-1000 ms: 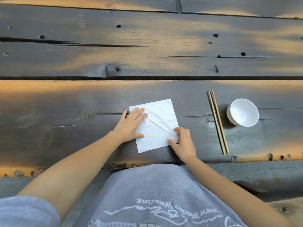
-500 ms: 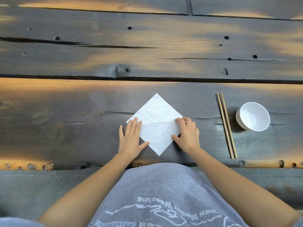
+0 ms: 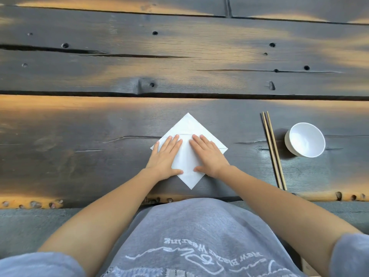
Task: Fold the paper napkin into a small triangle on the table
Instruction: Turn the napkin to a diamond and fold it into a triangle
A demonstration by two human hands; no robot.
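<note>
A white paper napkin lies on the dark wooden table turned like a diamond, one corner pointing away from me and one toward me. A crease runs across its middle. My left hand lies flat on its left half, fingers together and stretched out. My right hand lies flat on its right half in the same way. Both palms press the napkin down and cover most of its centre; neither hand grips anything.
A pair of wooden chopsticks lies to the right of the napkin, pointing away from me. A white bowl stands just right of them. The table's near edge runs close to my body.
The napkin was turned from a square to a diamond. Both hands moved from its side corners onto its middle and now lie flat on it.
</note>
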